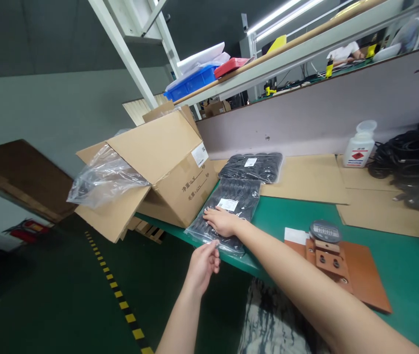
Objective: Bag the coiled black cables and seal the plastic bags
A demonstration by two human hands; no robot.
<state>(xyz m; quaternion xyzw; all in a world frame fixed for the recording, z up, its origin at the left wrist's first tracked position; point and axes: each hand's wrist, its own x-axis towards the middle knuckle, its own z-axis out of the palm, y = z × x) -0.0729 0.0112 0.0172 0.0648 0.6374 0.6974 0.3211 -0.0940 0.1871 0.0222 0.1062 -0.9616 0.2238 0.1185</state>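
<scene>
A clear plastic bag (244, 196) packed with dark, cord-like items lies on the green table near its front edge, a white label on top. My right hand (221, 221) rests flat on this bag with the fingers spread, just below the label. At the bag's near edge, my left hand (202, 265) pinches the plastic between thumb and fingers. Behind it sits a second filled bag (227, 169), also labelled, against the back panel.
An open cardboard box (180, 191) with a plastic liner (109, 177) stands to the left. On the right are a digital gauge (325, 231) on a brown base, a white bottle (359, 147) and black cables (408, 147). A shelf (305, 46) with a blue bin (194, 81) runs above.
</scene>
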